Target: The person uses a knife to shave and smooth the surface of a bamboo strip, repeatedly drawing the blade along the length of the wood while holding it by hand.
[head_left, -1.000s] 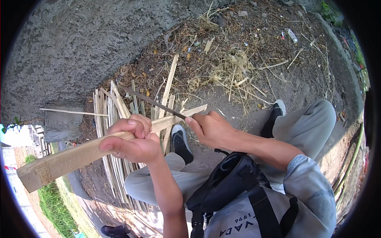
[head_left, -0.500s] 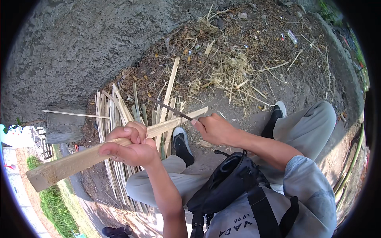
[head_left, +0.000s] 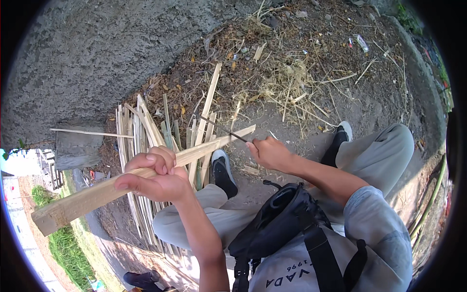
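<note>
My left hand (head_left: 158,175) is closed around a long pale wooden stick (head_left: 78,202). The stick slants from its thick, square-cut end at lower left to a thinner tip near my right hand. In my closed right hand (head_left: 273,153) is a knife (head_left: 216,125) with a long, narrow dark blade. The blade points up and left and crosses the stick near its thin tip; its handle is mostly hidden by my fingers. Just beyond the blade shows a thin pale sliver of wood (head_left: 236,115).
Under my left arm lies a pile of split wooden strips (head_left: 138,194), beside a rough grey concrete surface (head_left: 97,68). Shavings (head_left: 287,82) and dry leaves litter the ground ahead. A black bag (head_left: 277,219) hangs at my front. A clear plastic bottle (head_left: 362,44) lies far right.
My right hand and the knife have shifted slightly right and down along the stick's tip. A pale sliver now shows beyond the blade. My left hand keeps its grip, moving only slightly left.
</note>
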### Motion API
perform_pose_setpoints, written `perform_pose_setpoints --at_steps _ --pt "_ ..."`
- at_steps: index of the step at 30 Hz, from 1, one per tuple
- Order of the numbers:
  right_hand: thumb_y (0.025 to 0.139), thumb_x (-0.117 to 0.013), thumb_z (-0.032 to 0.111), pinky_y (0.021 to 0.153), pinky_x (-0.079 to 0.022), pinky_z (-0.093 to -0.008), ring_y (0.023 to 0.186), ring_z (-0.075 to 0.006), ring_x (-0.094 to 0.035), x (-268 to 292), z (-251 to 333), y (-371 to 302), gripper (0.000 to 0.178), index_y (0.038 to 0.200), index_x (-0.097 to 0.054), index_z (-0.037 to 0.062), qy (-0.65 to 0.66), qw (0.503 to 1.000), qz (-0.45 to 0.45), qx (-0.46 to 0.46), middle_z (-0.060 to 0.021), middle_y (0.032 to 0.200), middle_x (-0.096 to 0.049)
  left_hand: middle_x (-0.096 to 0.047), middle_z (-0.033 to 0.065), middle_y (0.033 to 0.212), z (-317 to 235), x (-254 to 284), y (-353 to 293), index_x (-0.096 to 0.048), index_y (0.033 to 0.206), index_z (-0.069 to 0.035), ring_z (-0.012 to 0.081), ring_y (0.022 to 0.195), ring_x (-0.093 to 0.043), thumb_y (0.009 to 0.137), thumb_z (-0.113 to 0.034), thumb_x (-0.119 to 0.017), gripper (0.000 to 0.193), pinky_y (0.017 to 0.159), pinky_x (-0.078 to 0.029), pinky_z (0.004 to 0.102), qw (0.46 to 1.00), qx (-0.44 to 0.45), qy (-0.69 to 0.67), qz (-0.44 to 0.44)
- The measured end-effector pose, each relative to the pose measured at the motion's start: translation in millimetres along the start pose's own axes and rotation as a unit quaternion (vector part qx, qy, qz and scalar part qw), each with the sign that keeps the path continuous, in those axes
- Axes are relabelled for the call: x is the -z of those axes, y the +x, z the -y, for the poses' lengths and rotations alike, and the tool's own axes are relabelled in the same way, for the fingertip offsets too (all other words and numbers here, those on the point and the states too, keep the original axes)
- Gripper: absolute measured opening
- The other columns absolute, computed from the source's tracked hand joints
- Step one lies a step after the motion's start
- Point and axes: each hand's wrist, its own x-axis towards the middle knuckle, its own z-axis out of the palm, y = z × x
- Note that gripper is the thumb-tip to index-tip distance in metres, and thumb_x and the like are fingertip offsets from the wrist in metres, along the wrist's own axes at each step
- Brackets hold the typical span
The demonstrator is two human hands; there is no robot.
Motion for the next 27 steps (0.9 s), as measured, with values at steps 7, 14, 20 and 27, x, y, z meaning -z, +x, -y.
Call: perform_pose_setpoints --at_steps 7,14,20,27 --pt "0.094 -0.04 0.037 0.072 -0.049 -0.0531 0.077 -0.0454 -0.061 22.6 33.5 -8.4 0.046 0.084 -0.063 -0.0006 0.066 0.994 0.085 -0.008 -0.0291 0.074 -0.061 -0.028 -0.0016 0.043 0.7 15.1 -2.7 -0.053 0.073 -0.008 0.0081 0.034 -0.023 0.093 -0.061 -0.022 0.064 0.033 -0.018 0.0208 0.998 0.003 -0.038 0.041" --pt "0.095 -0.039 0.035 0.072 -0.049 -0.0536 0.072 -0.0464 -0.06 8.6 16.2 -5.0 0.044 0.085 -0.063 -0.0009 0.021 0.996 0.08 -0.028 -0.029 0.071 -0.06 -0.026 -0.0018 0.043 2.3 30.3 0.2 -0.053 0.074 -0.007 0.0082 0.034 -0.023 0.092 -0.062 -0.025 0.064 0.034 -0.017 0.021 0.999 0.001 -0.033 0.018" --pt "0.095 -0.037 0.036 0.069 -0.05 -0.0527 0.069 -0.0465 -0.06 -21.7 -36.9 -11.1 0.047 0.086 -0.062 -0.0023 0.005 0.999 0.045 -0.021 -0.0277 0.069 -0.06 -0.026 -0.0017 0.043 1.3 36.0 -6.8 -0.053 0.073 -0.007 0.0084 0.034 -0.022 0.092 -0.062 -0.024 0.065 0.034 -0.017 0.021 0.989 0.002 -0.098 0.11" --pt "0.095 -0.038 0.036 0.066 -0.051 -0.0517 0.067 -0.045 -0.061 -5.8 17.3 -15.8 0.044 0.087 -0.062 -0.0004 0.025 0.997 0.056 0.044 -0.0256 0.067 -0.061 -0.027 -0.0013 0.042 -5.0 43.6 1.9 -0.052 0.072 -0.007 0.0095 0.033 -0.021 0.092 -0.062 -0.023 0.065 0.034 -0.017 0.0221 0.997 0.0 -0.065 0.05"
